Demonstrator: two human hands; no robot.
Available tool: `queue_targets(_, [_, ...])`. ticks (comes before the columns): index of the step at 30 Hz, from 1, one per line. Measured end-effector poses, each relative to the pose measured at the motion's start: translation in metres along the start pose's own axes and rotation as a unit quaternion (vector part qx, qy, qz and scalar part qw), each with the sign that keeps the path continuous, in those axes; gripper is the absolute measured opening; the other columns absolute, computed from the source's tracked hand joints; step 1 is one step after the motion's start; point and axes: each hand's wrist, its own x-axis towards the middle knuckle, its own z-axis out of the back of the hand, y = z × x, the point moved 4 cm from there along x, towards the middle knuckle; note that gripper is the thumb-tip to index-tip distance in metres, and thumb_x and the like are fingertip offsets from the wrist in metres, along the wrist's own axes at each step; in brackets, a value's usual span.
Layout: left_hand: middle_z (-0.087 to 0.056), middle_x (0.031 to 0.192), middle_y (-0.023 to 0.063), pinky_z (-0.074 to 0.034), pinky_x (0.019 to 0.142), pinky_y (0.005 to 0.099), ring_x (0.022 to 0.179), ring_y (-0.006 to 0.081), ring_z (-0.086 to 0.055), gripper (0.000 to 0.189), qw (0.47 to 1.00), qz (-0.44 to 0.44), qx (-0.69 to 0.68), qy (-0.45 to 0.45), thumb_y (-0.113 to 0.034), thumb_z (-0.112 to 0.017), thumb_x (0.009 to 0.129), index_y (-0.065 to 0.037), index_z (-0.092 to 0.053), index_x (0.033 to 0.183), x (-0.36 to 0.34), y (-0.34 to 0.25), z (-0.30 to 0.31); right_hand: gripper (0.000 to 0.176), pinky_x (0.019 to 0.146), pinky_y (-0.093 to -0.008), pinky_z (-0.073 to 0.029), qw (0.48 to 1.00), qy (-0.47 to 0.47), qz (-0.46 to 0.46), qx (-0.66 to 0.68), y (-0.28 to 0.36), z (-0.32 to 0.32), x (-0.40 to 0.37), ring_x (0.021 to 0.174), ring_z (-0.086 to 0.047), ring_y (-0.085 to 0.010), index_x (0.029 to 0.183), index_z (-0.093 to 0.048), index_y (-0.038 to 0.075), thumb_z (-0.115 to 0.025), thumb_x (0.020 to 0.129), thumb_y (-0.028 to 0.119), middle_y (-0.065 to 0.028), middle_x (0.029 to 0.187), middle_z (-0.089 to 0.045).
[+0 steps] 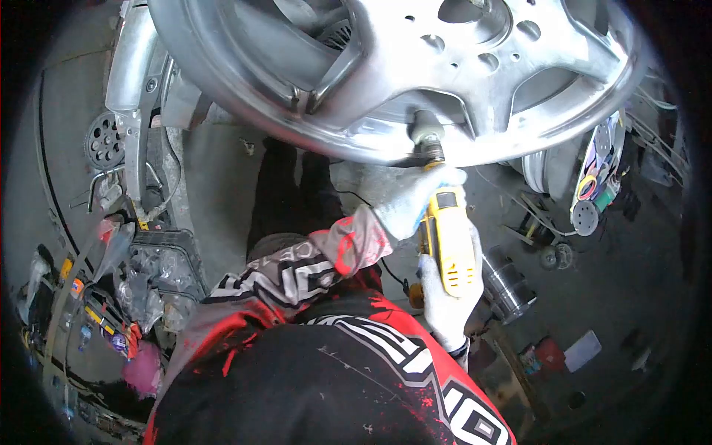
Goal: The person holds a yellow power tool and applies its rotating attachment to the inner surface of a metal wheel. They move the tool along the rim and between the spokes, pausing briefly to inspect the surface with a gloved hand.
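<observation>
Both my hands wear whitish gloves and grip a yellow power drill (450, 248). My left hand (419, 199) wraps around its front end, just behind the chuck. Lower down, my right hand (454, 300) is closed around the rear body and handle, its fingers partly hidden. A rounded greyish polishing head (427, 127) sits in the drill's chuck. It is up against the inside of a spoke opening near the rim of a large silver alloy wheel (415, 70), which fills the top of the view. Whether the head is spinning cannot be made out.
Left stands a metal frame (132, 89) beside a dark crate of plastic bags (167, 263). A metal cylinder (509, 285) stands on the floor at right, near a board with sanding discs and tape (597, 170). The drill's black cord (389, 271) hangs near my body.
</observation>
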Motion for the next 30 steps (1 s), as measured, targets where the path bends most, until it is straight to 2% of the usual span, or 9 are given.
queue_targets(4, [-0.065,0.085,0.0081,-0.057,0.084,0.0388,0.084,0.0221,-0.068,0.019,0.998,-0.05,-0.035,0.007,-0.026,-0.064,0.097,-0.007,-0.061,0.102,-0.03,-0.014,0.006,0.072,0.099,-0.0351,-0.051,0.998,0.02,0.053,-0.006,0.017,-0.014,-0.003,0.12,-0.062,-0.0235,0.147,-0.041,-0.007,-0.075,0.083,-0.001,-0.0185,0.136,-0.059])
queue_targets(6, [-0.065,0.086,0.0082,-0.056,0.084,0.0391,0.084,0.0225,-0.068,0.019,0.999,-0.021,-0.046,0.019,-0.026,-0.064,0.097,-0.008,-0.061,0.102,-0.019,-0.009,0.008,0.072,0.098,-0.0344,-0.052,0.998,0.017,0.038,-0.039,0.026,-0.012,-0.005,0.117,-0.062,-0.0223,0.147,-0.04,-0.007,-0.074,0.084,-0.001,-0.0176,0.133,-0.06])
queue_targets(8, [-0.065,0.086,0.0082,-0.056,0.083,0.0395,0.083,0.023,-0.067,0.02,0.998,0.008,-0.06,0.029,-0.027,-0.064,0.097,-0.008,-0.06,0.102,-0.009,-0.002,0.003,0.069,0.098,-0.0333,-0.051,0.996,-0.02,-0.083,0.018,0.046,-0.013,-0.005,0.111,-0.063,-0.0187,0.146,-0.043,-0.006,-0.075,0.085,0.0,-0.0139,0.127,-0.063])
queue_targets(11, [-0.065,0.085,0.0081,-0.056,0.083,0.0401,0.083,0.0238,-0.067,0.02,0.996,0.021,-0.069,0.058,-0.028,-0.065,0.097,-0.008,-0.061,0.098,-0.003,0.001,-0.005,0.07,0.095,-0.0329,-0.053,0.999,-0.029,0.011,-0.03,0.04,-0.008,-0.002,0.107,-0.065,-0.0186,0.146,-0.043,-0.005,-0.076,0.085,0.002,-0.014,0.125,-0.065])
queue_targets(13, [-0.066,0.084,0.0095,-0.056,0.083,0.0406,0.082,0.0248,-0.067,0.022,0.995,0.013,-0.088,0.05,-0.029,-0.064,0.095,-0.007,-0.062,0.096,-0.01,-0.006,-0.001,0.072,0.106,-0.0356,-0.048,0.998,-0.019,-0.046,-0.022,0.046,-0.014,-0.004,0.121,-0.061,-0.0214,0.147,-0.045,-0.003,-0.074,0.081,-0.006,-0.0158,0.135,-0.06])
queue_targets(16, [-0.067,0.083,0.0112,-0.056,0.084,0.0408,0.081,0.026,-0.067,0.024,0.994,0.008,-0.104,0.03,-0.029,-0.063,0.094,-0.005,-0.063,0.093,-0.017,-0.013,0.011,0.073,0.1,-0.0329,-0.05,0.999,0.002,-0.018,-0.032,0.043,-0.025,-0.005,0.116,-0.063,-0.0188,0.148,-0.042,-0.006,-0.078,0.085,0.003,-0.0165,0.132,-0.064])
queue_targets(22, [-0.067,0.084,0.0107,-0.058,0.083,0.042,0.081,0.0264,-0.068,0.022,0.991,0.005,-0.118,0.064,-0.029,-0.064,0.095,-0.007,-0.062,0.099,-0.004,-0.012,0.008,0.073,0.104,-0.0334,-0.049,0.998,0.005,-0.031,-0.051,0.048,-0.025,0.002,0.122,-0.06,-0.0196,0.148,-0.041,-0.006,-0.077,0.084,0.0,-0.0174,0.14,-0.058])
queue_targets(28, [-0.066,0.084,0.0106,-0.058,0.084,0.0423,0.081,0.0265,-0.068,0.021,0.997,-0.017,-0.074,0.008,-0.027,-0.064,0.095,-0.007,-0.059,0.099,-0.024,-0.03,0.018,0.076,0.102,-0.0344,-0.051,0.999,0.012,-0.04,-0.014,0.042,-0.039,-0.002,0.121,-0.061,-0.0211,0.149,-0.041,-0.004,-0.076,0.081,-0.005,-0.0163,0.14,-0.057])
queue_targets(30, [-0.066,0.084,0.0109,-0.057,0.084,0.0418,0.081,0.0263,-0.068,0.022,0.993,-0.019,-0.109,0.046,-0.027,-0.064,0.094,-0.007,-0.059,0.102,-0.025,-0.033,0.021,0.077,0.103,-0.0342,-0.05,0.999,0.02,-0.037,-0.018,0.045,-0.044,-0.003,0.123,-0.06,-0.0211,0.15,-0.04,-0.004,-0.076,0.081,-0.006,-0.016,0.142,-0.055])
